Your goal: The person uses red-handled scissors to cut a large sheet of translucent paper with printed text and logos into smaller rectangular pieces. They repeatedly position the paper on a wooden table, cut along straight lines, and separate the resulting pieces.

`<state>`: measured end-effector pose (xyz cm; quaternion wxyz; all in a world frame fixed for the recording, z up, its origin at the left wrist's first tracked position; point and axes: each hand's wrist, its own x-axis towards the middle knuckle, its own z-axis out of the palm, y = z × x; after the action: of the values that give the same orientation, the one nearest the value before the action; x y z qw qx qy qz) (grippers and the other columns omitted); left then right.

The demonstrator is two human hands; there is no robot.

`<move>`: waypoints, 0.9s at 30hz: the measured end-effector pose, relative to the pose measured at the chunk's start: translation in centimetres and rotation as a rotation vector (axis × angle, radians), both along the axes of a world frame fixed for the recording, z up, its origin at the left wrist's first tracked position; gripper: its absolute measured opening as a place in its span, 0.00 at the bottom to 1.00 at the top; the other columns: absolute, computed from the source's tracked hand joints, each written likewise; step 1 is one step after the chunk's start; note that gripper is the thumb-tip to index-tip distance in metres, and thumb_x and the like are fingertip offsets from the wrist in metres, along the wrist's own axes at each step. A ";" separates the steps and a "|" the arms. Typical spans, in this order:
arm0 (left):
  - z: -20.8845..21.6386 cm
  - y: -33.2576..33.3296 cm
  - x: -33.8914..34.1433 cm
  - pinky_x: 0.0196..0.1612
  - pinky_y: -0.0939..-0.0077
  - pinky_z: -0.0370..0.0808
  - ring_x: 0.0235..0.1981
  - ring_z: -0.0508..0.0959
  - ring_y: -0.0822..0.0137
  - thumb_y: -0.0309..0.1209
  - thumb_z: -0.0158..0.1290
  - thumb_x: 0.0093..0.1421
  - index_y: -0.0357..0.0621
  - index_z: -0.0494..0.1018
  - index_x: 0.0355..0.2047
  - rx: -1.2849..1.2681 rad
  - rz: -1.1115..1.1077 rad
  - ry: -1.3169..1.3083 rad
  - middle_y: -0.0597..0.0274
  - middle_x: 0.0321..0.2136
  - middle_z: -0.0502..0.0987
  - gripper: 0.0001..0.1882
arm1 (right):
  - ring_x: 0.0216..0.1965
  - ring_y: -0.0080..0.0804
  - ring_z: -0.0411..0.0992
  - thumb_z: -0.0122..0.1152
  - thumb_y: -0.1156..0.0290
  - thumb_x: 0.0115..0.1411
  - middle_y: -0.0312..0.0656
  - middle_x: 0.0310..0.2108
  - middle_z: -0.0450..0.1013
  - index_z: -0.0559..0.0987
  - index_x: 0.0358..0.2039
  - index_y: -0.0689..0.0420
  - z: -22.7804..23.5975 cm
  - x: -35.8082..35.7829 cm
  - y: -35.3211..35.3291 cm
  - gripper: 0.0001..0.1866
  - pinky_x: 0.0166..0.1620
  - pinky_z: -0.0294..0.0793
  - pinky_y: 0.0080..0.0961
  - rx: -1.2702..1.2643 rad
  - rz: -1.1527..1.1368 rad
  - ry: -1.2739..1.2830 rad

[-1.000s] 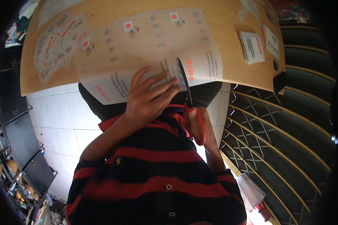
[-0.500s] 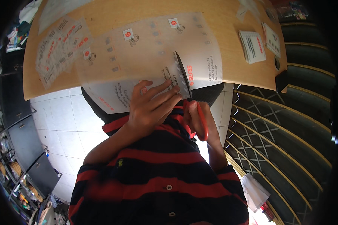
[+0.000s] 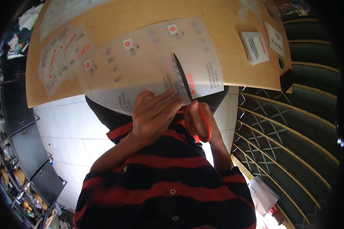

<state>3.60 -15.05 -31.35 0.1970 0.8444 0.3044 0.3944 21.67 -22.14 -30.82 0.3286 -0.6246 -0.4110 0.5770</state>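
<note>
A large translucent printed plastic sheet (image 3: 141, 57) with red and dark print lies on the table, its near part hanging past the front edge. My left hand (image 3: 151, 114) holds this near part, fingers stretched across the top and pressed close together; its thumb is hidden. My right hand (image 3: 197, 118) is closed round the red handles of a large pair of scissors (image 3: 183, 76). The dark blades point away from me over the sheet, along a striped strip just right of my left fingertips. How far apart the blades stand is hard to tell.
More printed plastic pieces (image 3: 63, 57) lie on the left of the wooden table (image 3: 118, 15). Two stacks of printed cards (image 3: 255, 47) rest at its right side. A folding metal gate (image 3: 290, 114) stands to the right, dark cabinets (image 3: 28, 143) to the left.
The whole view has tilted slightly. The sheet sits a little nearer to me, and the scissors and both hands have shifted slightly with it. Both hands keep their holds.
</note>
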 end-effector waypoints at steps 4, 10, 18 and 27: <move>0.6 0.4 -0.3 0.41 0.68 0.68 0.41 0.83 0.63 0.21 0.62 0.49 0.41 0.79 0.34 0.005 0.009 -0.032 0.60 0.35 0.84 0.11 | 0.09 0.27 0.65 0.34 0.39 0.70 0.37 0.07 0.62 0.68 0.10 0.60 -0.4 -0.1 0.1 0.42 0.17 0.66 0.25 0.009 0.010 -0.002; 1.0 0.5 -0.6 0.42 0.68 0.68 0.42 0.83 0.63 0.20 0.62 0.48 0.40 0.79 0.35 0.010 0.021 -0.032 0.58 0.35 0.84 0.12 | 0.09 0.26 0.66 0.36 0.39 0.69 0.38 0.07 0.63 0.67 0.10 0.61 0.0 -0.5 0.9 0.41 0.14 0.65 0.24 -0.046 0.002 -0.018; 1.3 -0.4 -0.7 0.44 0.65 0.69 0.43 0.84 0.62 0.18 0.60 0.51 0.40 0.79 0.37 -0.029 -0.003 -0.068 0.58 0.37 0.84 0.11 | 0.08 0.27 0.66 0.37 0.39 0.69 0.38 0.07 0.64 0.68 0.12 0.61 -0.1 -0.4 1.3 0.40 0.14 0.66 0.25 -0.011 -0.008 -0.009; 1.4 -0.6 -0.9 0.38 0.69 0.72 0.39 0.84 0.64 0.16 0.60 0.48 0.37 0.78 0.36 0.010 0.042 -0.114 0.55 0.35 0.83 0.12 | 0.08 0.26 0.65 0.37 0.40 0.69 0.38 0.07 0.64 0.68 0.11 0.60 0.3 -0.6 2.1 0.40 0.14 0.65 0.24 -0.040 0.000 -0.052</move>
<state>2.68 -15.65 -29.95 0.2015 0.8149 0.3086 0.4473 21.03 -20.08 -30.51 0.3053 -0.6459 -0.4079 0.5686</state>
